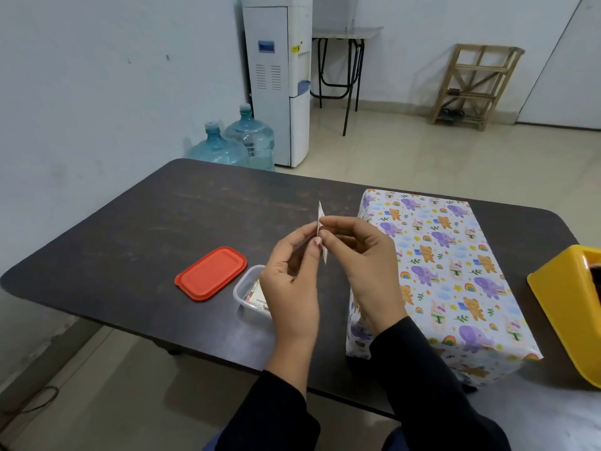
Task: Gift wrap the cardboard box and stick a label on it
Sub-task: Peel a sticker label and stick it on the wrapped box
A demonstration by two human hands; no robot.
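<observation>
on the dark, matte table [156,222], rounded at its corners and faintly streaked on top, we saw the cardboard box [455,271] lying right of centre. it was a long rectangular block fully covered in glossy white wrapping paper printed with purple elephants, orange bears, bunnies and rainbows. left of it lay a flat red plastic lid [211,273] with rounded corners. just beside that lid stood a small clear plastic container [244,292] with printed cards or stickers inside, partly hidden behind the left hand [289,288]. at the right edge a smooth yellow plastic bin [566,307] was cut off by the frame. above the table, between the container and the box, we saw a small white label [320,212]. it was thin and paper-like, held upright and almost edge-on to us, so we could not read its print. both hands were raised together and met at this label. the left hand pinched it from the left between thumb and curled forefinger, and the right hand [364,265] pinched it from the right, fingers curled inward and wrist over the near end of the box. black sleeves [432,395] covered both forearms to the wrists. behind the table stood a white water dispenser [276,79], two translucent blue water jugs [234,141] and a slatted wooden rack [471,86] on a pale tiled floor.
</observation>
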